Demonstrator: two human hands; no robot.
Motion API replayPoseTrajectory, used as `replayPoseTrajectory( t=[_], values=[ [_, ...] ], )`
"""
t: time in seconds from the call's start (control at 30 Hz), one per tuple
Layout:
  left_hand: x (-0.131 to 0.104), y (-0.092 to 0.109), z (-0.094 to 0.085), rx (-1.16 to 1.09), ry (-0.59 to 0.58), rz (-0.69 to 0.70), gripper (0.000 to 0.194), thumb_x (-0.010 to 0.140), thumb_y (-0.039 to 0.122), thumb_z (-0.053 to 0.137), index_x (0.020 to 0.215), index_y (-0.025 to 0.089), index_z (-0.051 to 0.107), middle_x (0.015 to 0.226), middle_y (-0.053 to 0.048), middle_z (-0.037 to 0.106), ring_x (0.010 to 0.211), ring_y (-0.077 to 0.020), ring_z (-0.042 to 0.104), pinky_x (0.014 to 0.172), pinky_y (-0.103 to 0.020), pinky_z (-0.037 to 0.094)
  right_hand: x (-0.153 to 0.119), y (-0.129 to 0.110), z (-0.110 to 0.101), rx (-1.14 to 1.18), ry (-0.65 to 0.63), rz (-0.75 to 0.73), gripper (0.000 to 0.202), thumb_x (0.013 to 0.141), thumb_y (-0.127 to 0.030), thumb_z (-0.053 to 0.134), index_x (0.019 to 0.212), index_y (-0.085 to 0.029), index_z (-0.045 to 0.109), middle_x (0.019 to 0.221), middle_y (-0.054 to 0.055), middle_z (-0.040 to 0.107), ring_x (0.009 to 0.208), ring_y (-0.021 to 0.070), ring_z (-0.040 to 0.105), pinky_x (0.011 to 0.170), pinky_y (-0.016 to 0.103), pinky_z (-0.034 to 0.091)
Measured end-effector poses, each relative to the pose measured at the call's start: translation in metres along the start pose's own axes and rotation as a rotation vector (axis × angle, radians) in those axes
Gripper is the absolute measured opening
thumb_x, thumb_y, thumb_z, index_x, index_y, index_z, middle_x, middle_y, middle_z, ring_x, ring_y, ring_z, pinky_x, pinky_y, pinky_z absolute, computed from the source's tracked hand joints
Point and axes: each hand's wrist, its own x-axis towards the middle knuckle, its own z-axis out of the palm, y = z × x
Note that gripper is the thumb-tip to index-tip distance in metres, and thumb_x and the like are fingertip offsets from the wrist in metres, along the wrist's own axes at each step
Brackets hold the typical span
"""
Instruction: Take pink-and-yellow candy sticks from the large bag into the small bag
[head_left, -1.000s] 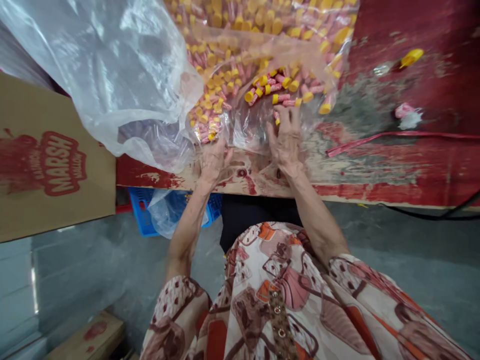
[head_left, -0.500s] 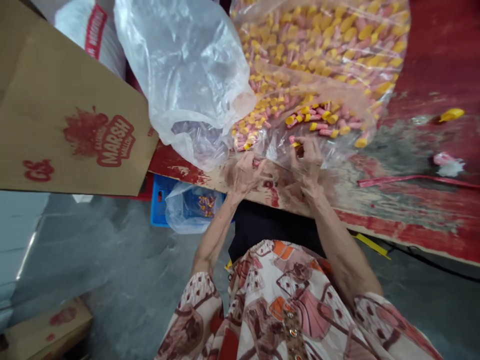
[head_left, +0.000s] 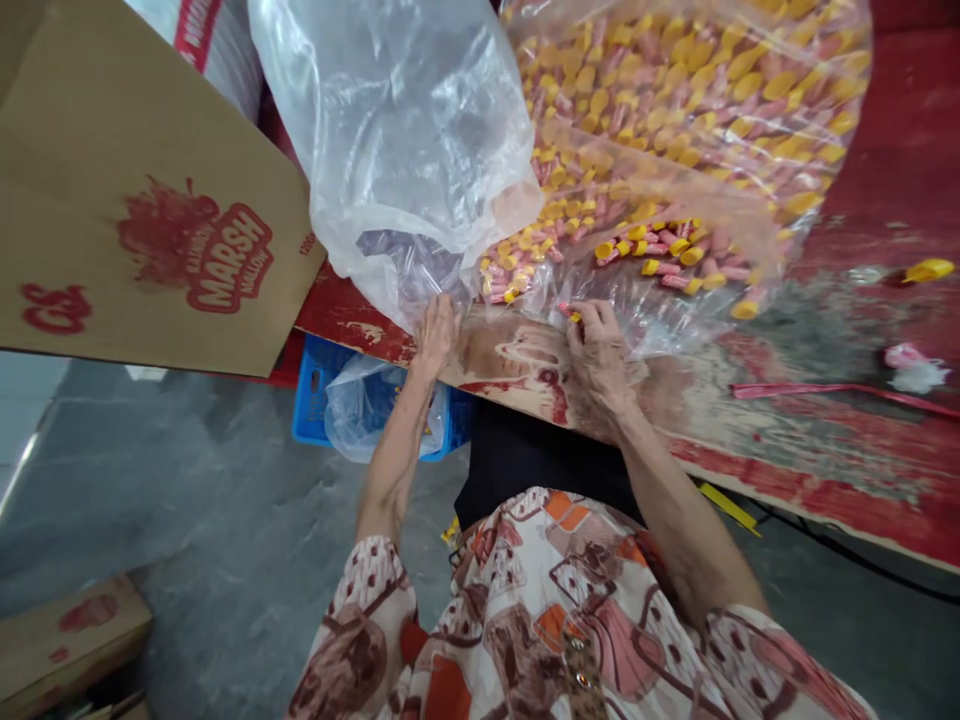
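My left hand (head_left: 436, 335) is at the lower edge of a translucent white plastic bag (head_left: 405, 120), its fingers stretched forward at the bag's mouth; no item shows in them. On the table edge, my right hand (head_left: 602, 350) pinches a small pink tube with a yellow cap (head_left: 571, 313) between thumb and fingers. Just beyond it lies a big clear plastic bag (head_left: 675, 170) full of the same pink tubes with yellow caps, many flat and spoon-shaped. Several loose capped tubes (head_left: 679, 250) show at this bag's open front.
A cardboard box (head_left: 150, 230) with red print stands at the left. Below the table edge is a blue crate (head_left: 307, 400) lined with a clear bag (head_left: 349, 405). On the worn red table (head_left: 817, 450) lie a pink ribbon (head_left: 825, 388) and a yellow piece (head_left: 928, 270).
My left hand has moved left, from beside the tubes to the white bag's mouth. My right hand stays near the table edge with its tube. The view has shifted slightly.
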Motion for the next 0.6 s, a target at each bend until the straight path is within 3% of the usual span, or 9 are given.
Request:
replayPoseTrajectory(
  t=[0.13, 0.27, 0.37, 0.47, 0.6],
  values=[
    [0.015, 0.005, -0.007, -0.154, -0.114, -0.002, 0.023, 0.104, 0.018, 0.084, 0.102, 0.024, 0.063, 0.114, -0.008, 0.073, 0.117, -0.0284, 0.07, 0.11, -0.043, 0.058, 0.002, -0.001, -0.004, 0.08, 0.053, 0.036, 0.024, 0.114, -0.029, 0.055, 0.13, -0.025, 0.071, 0.121, 0.011, 0.075, 0.104, 0.0281, 0.071, 0.096, 0.043, 0.063],
    [0.008, 0.028, -0.011, -0.511, -0.066, -0.107, 0.023, 0.108, 0.029, 0.087, 0.107, 0.022, 0.065, 0.099, 0.001, 0.067, 0.09, -0.015, 0.063, 0.085, -0.027, 0.055, -0.002, -0.006, -0.009, 0.13, 0.0, 0.027, 0.018, 0.113, -0.03, 0.056, 0.122, -0.026, 0.071, 0.12, 0.011, 0.075, 0.108, 0.0288, 0.072, 0.098, 0.044, 0.062],
    [-0.001, 0.049, -0.005, -0.798, -0.078, -0.236, 0.026, 0.108, 0.04, 0.085, 0.109, 0.022, 0.066, 0.091, 0.004, 0.064, 0.074, -0.0107, 0.059, 0.069, -0.023, 0.051, -0.004, -0.014, -0.01, 0.277, -0.08, 0.105, 0.017, 0.114, -0.04, 0.063, 0.119, -0.026, 0.071, 0.111, 0.008, 0.076, 0.097, 0.0255, 0.071, 0.093, 0.041, 0.063],
    [-0.005, 0.065, 0.008, -0.921, -0.103, -0.234, 0.03, 0.108, 0.047, 0.084, 0.112, 0.024, 0.066, 0.093, 0.003, 0.068, 0.071, -0.0106, 0.061, 0.067, -0.023, 0.053, -0.004, -0.025, -0.011, 0.471, -0.121, 0.202, 0.03, 0.112, -0.055, 0.07, 0.125, -0.028, 0.071, 0.11, 0.005, 0.077, 0.094, 0.0233, 0.071, 0.088, 0.038, 0.063],
    [-0.009, 0.074, 0.026, -0.786, -0.168, -0.116, 0.02, 0.106, 0.038, 0.082, 0.115, 0.026, 0.069, 0.107, -0.002, 0.078, 0.086, -0.0167, 0.073, 0.079, -0.028, 0.06, -0.006, -0.031, -0.015, 0.436, -0.184, 0.15, 0.028, 0.111, -0.053, 0.068, 0.114, -0.026, 0.074, 0.111, 0.008, 0.079, 0.099, 0.0267, 0.073, 0.096, 0.043, 0.063]
  ],
)
